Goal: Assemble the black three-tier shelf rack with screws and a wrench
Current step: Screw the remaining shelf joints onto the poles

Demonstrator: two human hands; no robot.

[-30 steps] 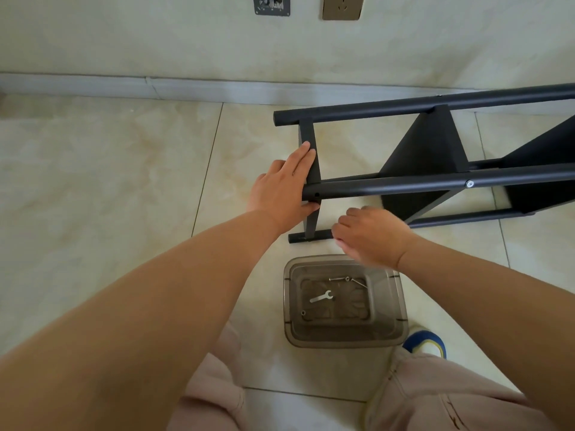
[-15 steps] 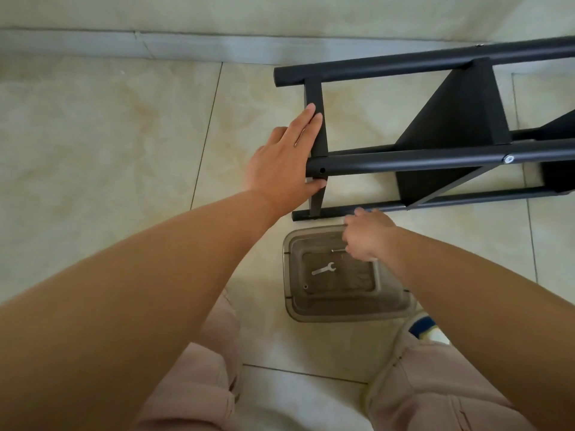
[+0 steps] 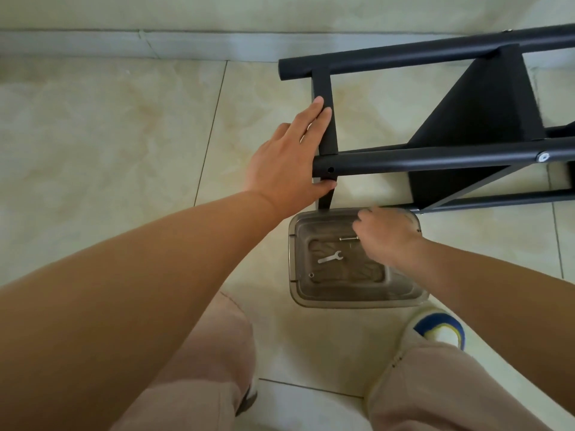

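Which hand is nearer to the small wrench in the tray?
The right hand: it reaches into the tray, just right of the wrench. The left hand rests on the rack, beyond the tray.

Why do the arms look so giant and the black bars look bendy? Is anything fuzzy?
Head view: the wide lens stretches the near arms and slightly bows the rack bars; light is soft, with faint shadows under the left hand; the right hand over the tray looks slightly smeared; the wrench stays sharp.
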